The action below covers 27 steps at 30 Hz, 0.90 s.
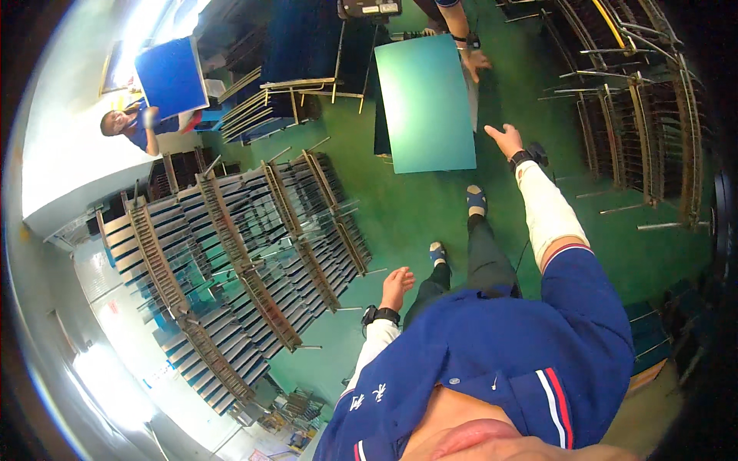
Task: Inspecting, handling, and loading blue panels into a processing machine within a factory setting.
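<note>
My right hand (505,142) is stretched forward with nothing in it, thumb and fingers apart. It is nearest to a flat teal-green panel (427,107), a little beyond its near right corner and not touching it. My left hand (397,288) hangs lower by my side, holding nothing, its fingers loosely bent and partly apart. Close to that hand is the edge of a drying rack (265,253) with many thin tiers of sheets. What bears the panel is mostly hidden beneath it.
A co-worker's hand (477,63) reaches beside the panel's far right edge. Another person (142,127) at far left carries a blue panel (171,75). More tiered racks (638,131) with protruding bars stand at right. My feet are on the green floor (415,207).
</note>
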Each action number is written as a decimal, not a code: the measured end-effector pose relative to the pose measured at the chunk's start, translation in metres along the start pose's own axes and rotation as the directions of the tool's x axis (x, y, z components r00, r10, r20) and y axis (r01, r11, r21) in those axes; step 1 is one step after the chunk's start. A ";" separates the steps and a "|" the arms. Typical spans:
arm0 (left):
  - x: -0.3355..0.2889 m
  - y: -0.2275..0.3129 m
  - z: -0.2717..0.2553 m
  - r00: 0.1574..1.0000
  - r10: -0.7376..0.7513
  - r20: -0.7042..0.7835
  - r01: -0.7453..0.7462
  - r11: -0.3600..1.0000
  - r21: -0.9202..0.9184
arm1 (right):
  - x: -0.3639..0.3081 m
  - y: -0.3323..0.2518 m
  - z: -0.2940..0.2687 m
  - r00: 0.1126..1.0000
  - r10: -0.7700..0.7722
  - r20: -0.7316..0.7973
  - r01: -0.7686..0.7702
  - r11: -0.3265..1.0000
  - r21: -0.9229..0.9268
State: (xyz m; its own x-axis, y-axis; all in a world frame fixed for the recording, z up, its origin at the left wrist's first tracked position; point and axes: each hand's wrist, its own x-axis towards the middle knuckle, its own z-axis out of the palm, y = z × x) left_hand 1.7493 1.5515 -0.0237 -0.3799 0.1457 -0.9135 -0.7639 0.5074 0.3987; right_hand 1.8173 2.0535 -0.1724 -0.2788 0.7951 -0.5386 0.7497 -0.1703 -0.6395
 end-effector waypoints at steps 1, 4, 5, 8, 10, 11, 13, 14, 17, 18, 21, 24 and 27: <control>0.001 -0.005 0.001 0.999 -0.037 -0.009 0.038 0.999 0.015 | 0.003 0.012 0.006 1.000 0.008 0.011 -0.008 1.000 -0.007; 0.002 -0.005 0.013 0.996 -0.087 -0.021 0.088 0.996 0.035 | 0.015 0.057 0.022 0.990 0.125 0.067 -0.127 0.991 0.031; 0.001 -0.005 0.015 0.995 -0.102 -0.021 0.103 0.994 0.035 | 0.016 0.066 0.024 0.988 0.133 0.073 -0.135 0.991 0.026; 0.004 0.000 0.022 0.993 -0.114 -0.022 0.115 0.993 0.032 | 0.018 0.087 0.035 0.975 0.201 0.095 -0.206 0.978 0.041; 0.010 0.005 0.024 0.992 -0.123 -0.020 0.123 0.992 0.027 | 0.019 0.093 0.040 0.973 0.198 0.115 -0.204 0.978 0.043; 0.014 0.008 0.026 0.995 -0.103 0.005 0.103 0.995 0.017 | 0.019 0.093 0.040 0.973 0.188 0.135 -0.196 0.979 0.049; 0.020 0.014 0.029 0.996 -0.084 0.029 0.084 0.996 0.004 | 0.020 0.092 0.042 0.972 0.178 0.151 -0.181 0.983 0.008; 0.019 0.020 0.033 0.996 -0.085 0.021 0.085 0.996 0.004 | 0.020 0.090 0.042 0.971 0.168 0.167 -0.166 0.986 -0.029; 0.022 0.029 0.041 0.997 -0.074 0.019 0.073 0.997 0.017 | 0.027 0.082 0.043 0.975 0.149 0.165 -0.147 0.989 -0.027; 0.023 0.030 0.043 0.998 -0.060 0.027 0.059 0.998 0.032 | 0.029 0.080 0.043 0.975 0.147 0.168 -0.145 0.989 -0.026; 0.021 0.029 0.049 0.997 -0.067 0.033 0.067 0.998 0.011 | 0.039 0.082 0.041 0.983 0.112 0.148 -0.119 0.992 0.040; 0.021 0.025 0.051 0.997 -0.075 0.032 0.074 0.997 0.024 | 0.044 0.085 0.038 0.983 0.127 0.132 -0.134 0.990 0.050; 0.020 0.022 0.048 0.996 -0.089 0.013 0.089 0.996 0.015 | 0.035 0.077 0.030 0.983 0.170 0.067 -0.178 0.973 0.147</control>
State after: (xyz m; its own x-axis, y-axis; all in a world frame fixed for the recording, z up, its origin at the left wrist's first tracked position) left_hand 1.7501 1.6067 -0.0375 -0.3037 0.1111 -0.9463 -0.7866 0.5312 0.3148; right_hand 1.8476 2.0511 -0.2573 -0.1869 0.7138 -0.6749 0.6908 -0.3930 -0.6069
